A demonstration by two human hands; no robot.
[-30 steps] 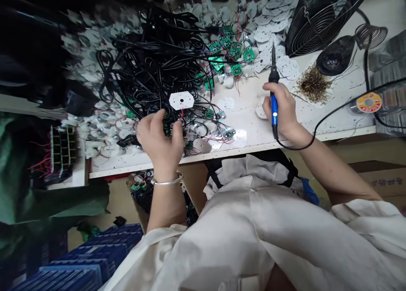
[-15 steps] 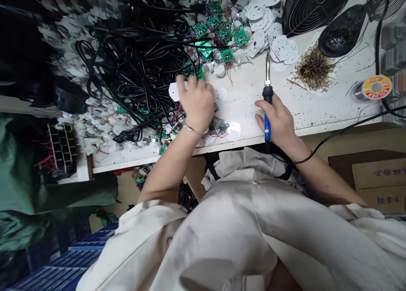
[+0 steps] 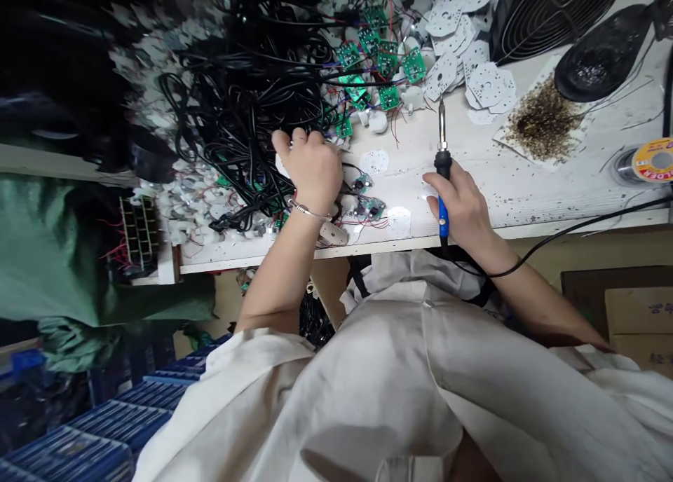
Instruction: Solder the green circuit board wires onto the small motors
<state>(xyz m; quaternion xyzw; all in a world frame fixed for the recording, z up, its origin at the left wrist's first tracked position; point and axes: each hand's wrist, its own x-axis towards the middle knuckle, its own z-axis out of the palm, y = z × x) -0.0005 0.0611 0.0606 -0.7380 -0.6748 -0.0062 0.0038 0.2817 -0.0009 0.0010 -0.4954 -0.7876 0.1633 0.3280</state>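
Note:
My right hand (image 3: pixel 463 209) is closed around the blue handle of a soldering iron (image 3: pixel 442 163), whose metal tip points away from me over the white bench. My left hand (image 3: pixel 318 170), a bangle at its wrist, reaches down at the right edge of a tangle of black cables (image 3: pixel 247 111). Its fingers are bent and their undersides hidden, so whatever they grip cannot be made out. Part of a white plate (image 3: pixel 281 165) peeks out beside that hand. Small green circuit boards (image 3: pixel 388 58) with thin wires lie just beyond it, and more wired parts (image 3: pixel 371 207) sit to its right.
White perforated plates (image 3: pixel 446 44) are piled at the back, near a black fan (image 3: pixel 547 16). Brown granules (image 3: pixel 547 121) lie on a sheet beside a dark dish (image 3: pixel 599 62). A solder spool (image 3: pixel 652 161) stands at right. The iron's cord (image 3: pixel 568 231) runs along the front edge.
My left hand has moved right and away from me, covering most of the white plate, and its fingers have bent. The soldering iron stays in my right hand, drawn slightly closer. The view has shifted.

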